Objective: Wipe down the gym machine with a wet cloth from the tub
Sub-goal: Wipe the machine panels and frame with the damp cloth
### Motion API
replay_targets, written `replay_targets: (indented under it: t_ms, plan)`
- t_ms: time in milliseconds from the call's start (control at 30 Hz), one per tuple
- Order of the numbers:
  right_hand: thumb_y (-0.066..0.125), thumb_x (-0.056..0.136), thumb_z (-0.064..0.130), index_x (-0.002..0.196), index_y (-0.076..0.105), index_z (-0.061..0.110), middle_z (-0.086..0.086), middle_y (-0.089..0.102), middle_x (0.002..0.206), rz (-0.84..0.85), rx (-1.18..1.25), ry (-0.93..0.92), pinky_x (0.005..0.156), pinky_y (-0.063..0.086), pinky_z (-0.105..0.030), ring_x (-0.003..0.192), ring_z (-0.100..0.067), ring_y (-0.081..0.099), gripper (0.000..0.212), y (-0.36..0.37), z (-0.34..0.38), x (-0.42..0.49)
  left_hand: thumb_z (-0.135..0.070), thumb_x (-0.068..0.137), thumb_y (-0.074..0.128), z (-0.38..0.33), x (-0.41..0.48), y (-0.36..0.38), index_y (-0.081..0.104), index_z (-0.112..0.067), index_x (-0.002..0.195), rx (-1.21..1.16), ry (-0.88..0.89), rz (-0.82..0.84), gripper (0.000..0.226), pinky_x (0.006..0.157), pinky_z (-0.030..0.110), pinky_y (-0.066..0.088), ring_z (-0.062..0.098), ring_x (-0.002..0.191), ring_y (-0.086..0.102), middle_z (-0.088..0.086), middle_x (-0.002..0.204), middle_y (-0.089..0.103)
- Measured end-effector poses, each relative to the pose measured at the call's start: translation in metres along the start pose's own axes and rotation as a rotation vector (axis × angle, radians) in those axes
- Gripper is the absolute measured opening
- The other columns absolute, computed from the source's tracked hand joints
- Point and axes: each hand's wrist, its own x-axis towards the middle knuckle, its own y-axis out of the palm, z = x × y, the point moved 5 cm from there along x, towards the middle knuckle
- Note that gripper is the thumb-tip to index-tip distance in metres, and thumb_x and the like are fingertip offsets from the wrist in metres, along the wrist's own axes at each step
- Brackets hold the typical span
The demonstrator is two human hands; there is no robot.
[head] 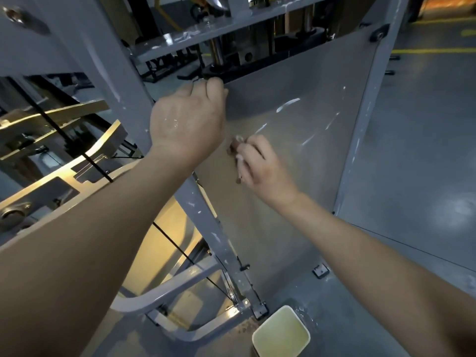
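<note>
The right hand (260, 163) pinched the limp, wet-looking cloth (235, 148), probably best kept bunched. The left hand (188, 117) curled its fingers over the panel (296, 86).

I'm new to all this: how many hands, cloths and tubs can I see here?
hands: 2, the left hand gripping the panel, the right hand holding the cloth
cloths: 1
tubs: 1, the tub on the floor
total: 4

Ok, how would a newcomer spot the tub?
Follow the slanted grey post down to the floor. Just right of its foot sits the tub, a pale rounded-square container of yellowish water, the only open vessel there.
</note>
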Motion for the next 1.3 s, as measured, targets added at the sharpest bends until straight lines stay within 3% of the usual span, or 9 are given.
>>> replay_targets:
  t_ms: [67,233,400,567,700,867,1033,1200,1300]
  plan:
    - [0.056,0.093,0.004,0.104,0.053,0.015,-0.006,0.046,0.103,-0.077,0.012,0.05,0.052,0.051,-0.041,0.07,-0.033,0.056,0.016,0.003,-0.001,-0.001,-0.026,0.108,0.038,0.0,0.001,0.0,0.061,-0.013,0.093,-0.004,-0.003,0.01,0.031,0.05,0.029,0.023,0.025,0.06,0.063,0.002,0.074,0.067]
    - [0.045,0.101,0.016,0.109,0.048,0.016,-0.013,0.052,0.098,0.127,-0.029,-0.039,0.051,0.053,-0.048,0.066,-0.039,0.055,0.009,0.013,-0.003,-0.028,-0.026,0.107,0.043,-0.001,0.0,-0.001,0.062,-0.014,0.091,0.038,-0.014,-0.01,0.028,0.05,0.028,0.021,0.024,0.057,0.059,0.002,0.073,0.066]
    - [0.047,0.097,0.01,0.105,0.062,0.003,-0.002,0.037,0.1,-0.103,0.021,0.107,0.051,0.049,-0.048,0.064,-0.033,0.051,0.018,-0.005,-0.009,0.005,-0.023,0.107,0.04,-0.001,0.002,-0.002,0.061,-0.01,0.092,-0.099,-0.043,0.009,0.03,0.05,0.03,0.026,0.031,0.061,0.062,0.008,0.076,0.067]
    - [0.044,0.094,0.014,0.098,0.056,0.008,-0.002,0.035,0.099,0.117,-0.027,-0.005,0.049,0.051,-0.047,0.061,-0.037,0.05,0.014,0.005,-0.003,-0.016,-0.022,0.108,0.038,-0.001,0.001,-0.001,0.06,-0.007,0.092,-0.14,-0.034,0.001,0.031,0.049,0.032,0.029,0.033,0.061,0.061,0.011,0.075,0.066]
    - [0.048,0.092,0.003,0.097,0.066,-0.002,-0.006,0.044,0.098,-0.178,0.015,0.109,0.055,0.049,-0.042,0.07,-0.018,0.047,0.019,-0.018,-0.011,0.02,-0.022,0.107,0.041,-0.002,0.002,-0.001,0.061,-0.009,0.09,-0.106,-0.039,-0.019,0.029,0.05,0.03,0.028,0.031,0.06,0.062,0.008,0.074,0.067]
    - [0.048,0.096,0.009,0.101,0.063,0.004,-0.013,0.048,0.099,0.116,-0.046,-0.028,0.05,0.051,-0.046,0.065,-0.038,0.054,0.017,0.003,-0.006,-0.017,-0.022,0.107,0.041,0.0,0.002,0.0,0.061,-0.009,0.091,-0.084,-0.049,-0.011,0.029,0.05,0.031,0.028,0.031,0.063,0.062,0.009,0.076,0.068]
    - [0.049,0.092,-0.001,0.099,0.066,-0.002,-0.017,0.051,0.093,-0.2,0.023,0.085,0.057,0.049,-0.041,0.071,-0.025,0.051,0.019,-0.023,-0.009,0.025,-0.023,0.106,0.042,-0.002,0.002,-0.002,0.06,-0.01,0.089,-0.093,-0.053,-0.008,0.028,0.049,0.03,0.026,0.031,0.062,0.062,0.008,0.075,0.067]
    - [0.042,0.098,0.016,0.108,0.047,0.018,-0.007,0.038,0.103,0.193,-0.069,-0.103,0.05,0.052,-0.047,0.064,-0.039,0.053,0.011,0.009,-0.004,-0.023,-0.022,0.106,0.041,-0.003,0.002,-0.002,0.06,-0.009,0.087,-0.063,-0.048,0.0,0.03,0.051,0.03,0.025,0.031,0.058,0.06,0.009,0.072,0.066]
    - [0.042,0.1,0.01,0.103,0.057,0.009,-0.015,0.049,0.098,-0.005,-0.064,-0.038,0.057,0.053,-0.047,0.068,-0.036,0.054,0.015,-0.013,-0.015,0.018,-0.022,0.106,0.041,-0.004,0.002,0.0,0.06,-0.009,0.088,-0.094,-0.048,-0.002,0.029,0.051,0.03,0.025,0.031,0.058,0.06,0.01,0.073,0.066]
